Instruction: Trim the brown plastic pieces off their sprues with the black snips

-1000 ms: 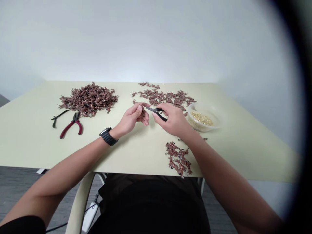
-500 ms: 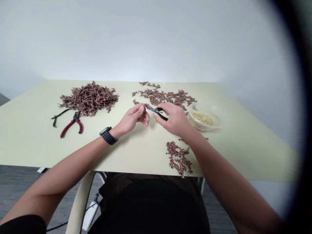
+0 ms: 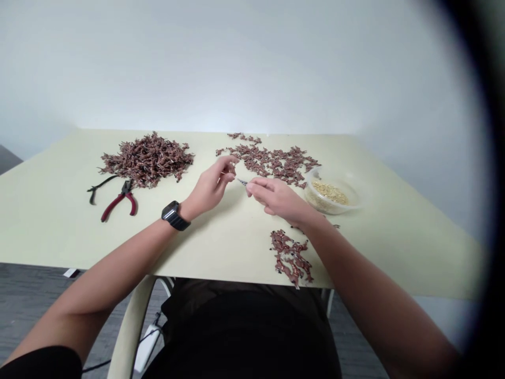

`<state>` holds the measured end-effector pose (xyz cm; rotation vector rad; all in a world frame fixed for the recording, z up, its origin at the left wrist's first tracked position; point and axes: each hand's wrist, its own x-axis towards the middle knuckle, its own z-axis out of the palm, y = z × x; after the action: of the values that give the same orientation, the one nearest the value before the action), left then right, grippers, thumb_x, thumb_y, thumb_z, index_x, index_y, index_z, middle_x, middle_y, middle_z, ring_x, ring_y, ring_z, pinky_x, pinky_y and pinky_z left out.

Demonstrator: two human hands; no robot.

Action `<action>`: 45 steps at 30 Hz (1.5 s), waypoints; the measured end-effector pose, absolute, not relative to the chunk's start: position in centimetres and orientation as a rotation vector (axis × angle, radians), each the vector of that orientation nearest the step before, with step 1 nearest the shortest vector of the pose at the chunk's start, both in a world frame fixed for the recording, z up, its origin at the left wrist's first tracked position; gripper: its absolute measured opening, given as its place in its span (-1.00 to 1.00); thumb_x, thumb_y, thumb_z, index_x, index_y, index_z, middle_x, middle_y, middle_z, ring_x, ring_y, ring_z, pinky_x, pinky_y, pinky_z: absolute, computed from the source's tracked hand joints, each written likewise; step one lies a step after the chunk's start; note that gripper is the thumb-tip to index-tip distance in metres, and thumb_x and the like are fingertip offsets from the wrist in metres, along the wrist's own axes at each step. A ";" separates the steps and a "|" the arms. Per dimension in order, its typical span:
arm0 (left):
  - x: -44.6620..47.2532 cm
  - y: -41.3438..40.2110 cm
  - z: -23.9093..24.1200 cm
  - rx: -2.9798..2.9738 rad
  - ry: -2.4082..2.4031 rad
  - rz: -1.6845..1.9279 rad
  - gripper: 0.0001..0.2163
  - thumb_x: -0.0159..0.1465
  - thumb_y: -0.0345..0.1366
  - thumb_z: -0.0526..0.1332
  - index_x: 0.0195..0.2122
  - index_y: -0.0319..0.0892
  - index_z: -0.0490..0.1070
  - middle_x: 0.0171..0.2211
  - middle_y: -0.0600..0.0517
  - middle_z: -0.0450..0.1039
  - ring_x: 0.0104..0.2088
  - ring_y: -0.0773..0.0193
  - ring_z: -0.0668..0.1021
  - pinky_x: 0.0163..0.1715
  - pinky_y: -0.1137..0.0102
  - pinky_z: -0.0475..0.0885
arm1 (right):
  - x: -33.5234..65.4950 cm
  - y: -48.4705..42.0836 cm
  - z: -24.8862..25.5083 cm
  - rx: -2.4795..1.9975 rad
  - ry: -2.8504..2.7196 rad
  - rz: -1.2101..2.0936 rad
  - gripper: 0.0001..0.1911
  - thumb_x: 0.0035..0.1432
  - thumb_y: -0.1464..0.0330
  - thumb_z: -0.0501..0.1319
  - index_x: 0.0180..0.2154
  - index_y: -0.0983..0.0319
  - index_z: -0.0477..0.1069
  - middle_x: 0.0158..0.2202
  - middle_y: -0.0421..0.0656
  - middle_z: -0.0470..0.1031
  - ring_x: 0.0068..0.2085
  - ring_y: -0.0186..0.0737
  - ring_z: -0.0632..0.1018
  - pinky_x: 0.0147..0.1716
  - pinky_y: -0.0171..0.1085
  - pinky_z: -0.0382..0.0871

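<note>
My left hand (image 3: 213,181), with a black watch (image 3: 175,216) on its wrist, is closed in a pinch around a small brown animal-shaped figurine (image 3: 232,168). Fingers hide most of that piece. Wrapped in my right hand (image 3: 278,199) are small pliers (image 3: 242,182); only their silvery jaws show, pointing left at the left fingertips. Whether the jaws touch the figurine cannot be made out. Behind both hands lies a spread of similar brown figurines (image 3: 292,163). A smaller group of figurines (image 3: 292,258) rests by the table's front edge, near my right forearm.
A big heap of brown figurines (image 3: 152,158) sits at the back left. In front of it lie red-handled pliers (image 3: 124,200) and a thin black tool (image 3: 94,192). A clear plastic bowl (image 3: 351,210) with small gold-coloured parts stands right of my right hand.
My right hand has turned over, so the pliers' black handles are now hidden in it. My left hand has turned and risen slightly, its fingers drawn together at the figurine.
</note>
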<state>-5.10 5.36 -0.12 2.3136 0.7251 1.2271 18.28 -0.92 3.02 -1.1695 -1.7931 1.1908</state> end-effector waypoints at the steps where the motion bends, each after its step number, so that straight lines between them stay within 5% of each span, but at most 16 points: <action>1: -5.0 5.4 -0.1 2.164 0.687 1.229 -0.70 0.57 -0.16 0.06 0.25 -0.11 0.27 -0.15 -0.06 0.48 -0.18 0.24 0.58 -0.09 0.25 0.53 | 18.4 -0.7 2.9 -1.173 -1.795 1.091 -0.62 0.38 0.00 0.17 -0.29 0.17 0.42 -0.44 -0.26 0.19 -0.45 -0.30 0.19 -0.46 -0.25 0.08; 5: -4.5 5.2 0.0 1.693 0.503 1.061 -0.65 0.55 -0.02 0.09 0.19 -0.12 0.27 -0.21 -0.02 0.48 -0.25 0.29 0.61 -0.11 0.28 0.57 | 19.0 0.4 2.0 -1.227 -1.796 0.646 -0.66 0.39 0.04 0.17 -0.23 0.17 0.44 -0.35 -0.19 0.40 -0.35 -0.23 0.36 -0.30 -0.20 0.22; 13: -3.7 3.7 0.3 1.437 0.455 0.934 -0.62 0.52 0.03 0.12 0.15 -0.14 0.35 -0.24 -0.04 0.52 -0.29 0.29 0.61 -0.19 0.35 0.55 | 18.5 0.1 1.4 -1.187 -1.965 0.260 -0.77 0.35 0.15 0.19 -0.19 0.17 0.44 -0.36 -0.16 0.42 -0.32 -0.15 0.38 -0.28 -0.19 0.22; 45: -3.4 3.4 0.3 1.529 0.518 0.966 -0.61 0.50 0.05 0.15 0.15 -0.14 0.34 -0.27 -0.01 0.50 -0.30 0.28 0.59 -0.16 0.31 0.53 | 18.7 -0.5 2.3 -1.250 -1.988 0.389 -0.70 0.38 0.10 0.18 -0.29 0.17 0.37 -0.47 -0.24 0.36 -0.44 -0.26 0.33 -0.37 -0.21 0.16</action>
<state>-3.36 3.44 0.29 1.5294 0.5180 0.9662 18.69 -0.47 2.28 -1.2502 -1.9883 0.3889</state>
